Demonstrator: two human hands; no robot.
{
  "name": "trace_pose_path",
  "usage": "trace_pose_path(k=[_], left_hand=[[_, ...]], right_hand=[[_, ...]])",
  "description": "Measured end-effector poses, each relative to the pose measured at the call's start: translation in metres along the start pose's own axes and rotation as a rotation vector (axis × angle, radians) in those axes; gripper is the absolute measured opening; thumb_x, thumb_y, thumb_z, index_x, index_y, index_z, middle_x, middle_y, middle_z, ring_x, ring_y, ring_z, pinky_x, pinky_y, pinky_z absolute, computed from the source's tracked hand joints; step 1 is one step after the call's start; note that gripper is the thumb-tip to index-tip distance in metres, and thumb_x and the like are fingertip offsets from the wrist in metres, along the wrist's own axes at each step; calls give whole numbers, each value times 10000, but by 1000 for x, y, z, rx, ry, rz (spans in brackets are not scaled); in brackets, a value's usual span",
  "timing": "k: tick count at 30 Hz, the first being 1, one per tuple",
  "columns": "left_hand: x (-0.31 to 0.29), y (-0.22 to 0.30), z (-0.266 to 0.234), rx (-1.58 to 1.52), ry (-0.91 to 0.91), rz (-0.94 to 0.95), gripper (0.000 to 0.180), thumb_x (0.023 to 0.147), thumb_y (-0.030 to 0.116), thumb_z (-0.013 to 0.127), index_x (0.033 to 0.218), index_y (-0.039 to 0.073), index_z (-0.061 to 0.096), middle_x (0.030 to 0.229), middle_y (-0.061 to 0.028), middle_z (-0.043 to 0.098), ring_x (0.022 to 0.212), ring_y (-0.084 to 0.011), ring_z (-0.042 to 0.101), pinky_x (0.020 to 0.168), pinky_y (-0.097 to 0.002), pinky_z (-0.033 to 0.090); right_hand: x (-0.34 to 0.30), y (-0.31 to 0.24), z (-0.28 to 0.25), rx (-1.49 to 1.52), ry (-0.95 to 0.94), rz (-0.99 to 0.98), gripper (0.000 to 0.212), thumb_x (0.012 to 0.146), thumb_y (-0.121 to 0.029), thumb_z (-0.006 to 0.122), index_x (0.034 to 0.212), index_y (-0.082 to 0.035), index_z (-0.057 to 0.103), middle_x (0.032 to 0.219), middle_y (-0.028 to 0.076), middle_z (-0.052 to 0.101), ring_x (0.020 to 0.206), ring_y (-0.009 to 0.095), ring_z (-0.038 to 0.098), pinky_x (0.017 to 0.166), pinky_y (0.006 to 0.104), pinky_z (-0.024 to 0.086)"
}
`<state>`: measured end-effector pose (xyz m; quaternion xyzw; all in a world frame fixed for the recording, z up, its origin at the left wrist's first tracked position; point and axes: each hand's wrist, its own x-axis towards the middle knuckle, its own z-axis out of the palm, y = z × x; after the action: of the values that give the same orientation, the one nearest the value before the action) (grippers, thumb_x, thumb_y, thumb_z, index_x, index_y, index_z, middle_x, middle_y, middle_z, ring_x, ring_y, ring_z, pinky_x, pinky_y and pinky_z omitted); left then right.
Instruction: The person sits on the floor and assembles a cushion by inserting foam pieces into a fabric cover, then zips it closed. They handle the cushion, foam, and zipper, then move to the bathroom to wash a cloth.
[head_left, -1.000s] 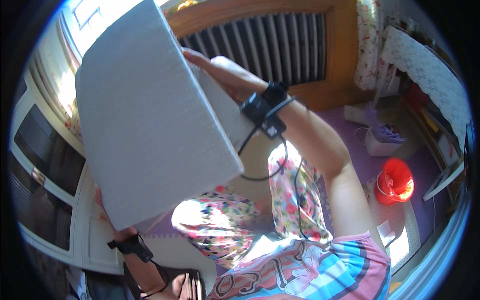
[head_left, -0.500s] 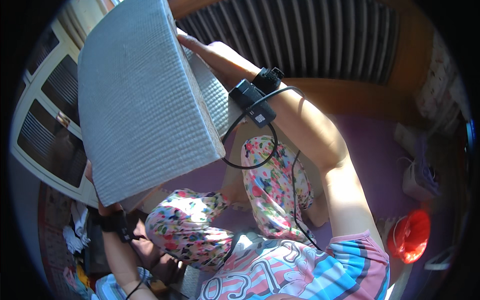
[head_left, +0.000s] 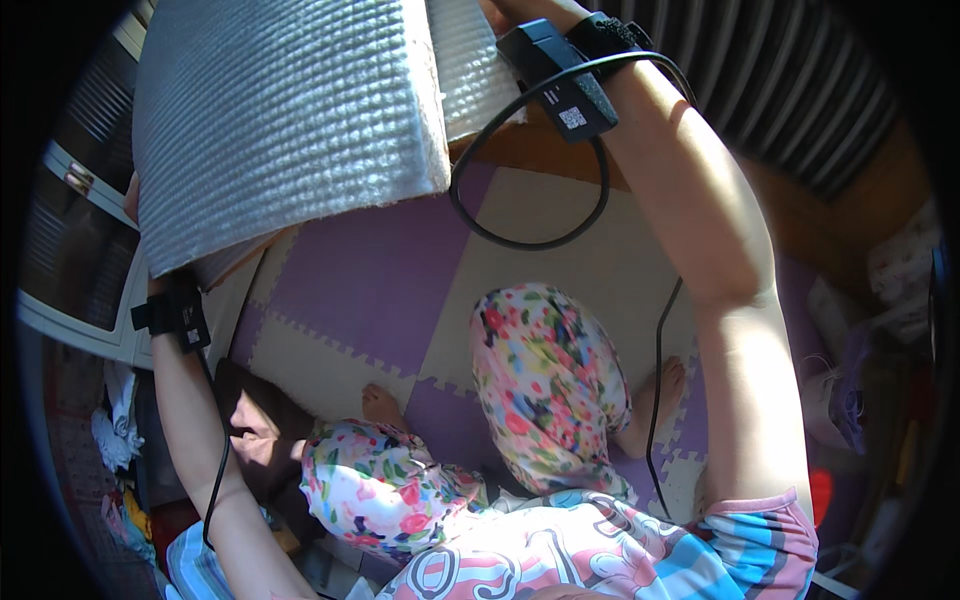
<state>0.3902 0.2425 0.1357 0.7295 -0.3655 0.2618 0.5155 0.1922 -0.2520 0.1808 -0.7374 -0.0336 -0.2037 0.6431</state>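
A large silvery box-like piece [head_left: 290, 110], its surface quilted like bubble foil, is held up at the upper left; its top runs out of the picture. Below its near edge, a brownish inner side shows. My left hand [head_left: 131, 199] grips its left side, and the foil hides most of the fingers. At the top edge, my right hand [head_left: 530, 10] is partly cut off and holds the far right side by a foil flap [head_left: 478, 75]. Black devices are strapped to both wrists, with a cable [head_left: 530, 240] looping from the right one.
Purple and pale puzzle mats [head_left: 370, 270] cover the floor between my bent legs in flowered trousers [head_left: 545, 370]. A white-framed glazed cabinet [head_left: 70, 300] stands left, a dark ribbed panel [head_left: 800, 90] at upper right. Clothes [head_left: 118, 425] lie at the left; a red item [head_left: 820, 495] shows at the right.
Both hands have lifted the foil piece up and away, so more floor mat shows beneath it. My right arm has stretched farther out, and my legs have spread apart.
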Motion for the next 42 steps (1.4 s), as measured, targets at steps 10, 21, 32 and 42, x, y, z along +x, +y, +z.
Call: trace_pose_path(k=[10,21,32,42], left_hand=[[9,-53,13,-234,-2,-144,566,923,441,538,1285,17,442,1206,-105,537,1081,-187,533,902,-354,465],[53,-13,-67,-388,-22,-394,567,930,491,500,1233,13,490,1124,-92,583,994,-186,577,828,-346,505],[79,64,-152,-597,-167,-791,591,937,542,463,1181,9,538,1042,-78,629,906,-185,621,753,-338,545],[122,150,-172,-746,-294,-980,656,860,525,523,1265,12,473,1099,-80,582,949,-182,578,790,-325,498]], right_hand=[[80,46,103,81,-4,29,748,898,-630,481,1007,91,650,844,110,649,754,150,536,719,293,447],[170,-20,150,-134,-66,-149,1030,666,-881,485,1034,79,550,817,170,582,782,236,626,668,372,494],[151,-126,195,-26,-25,306,826,769,-710,575,1088,48,510,997,199,606,939,236,597,814,363,488],[86,-203,209,-95,146,559,677,866,-586,556,1112,44,554,1069,171,627,986,217,596,869,344,462]])
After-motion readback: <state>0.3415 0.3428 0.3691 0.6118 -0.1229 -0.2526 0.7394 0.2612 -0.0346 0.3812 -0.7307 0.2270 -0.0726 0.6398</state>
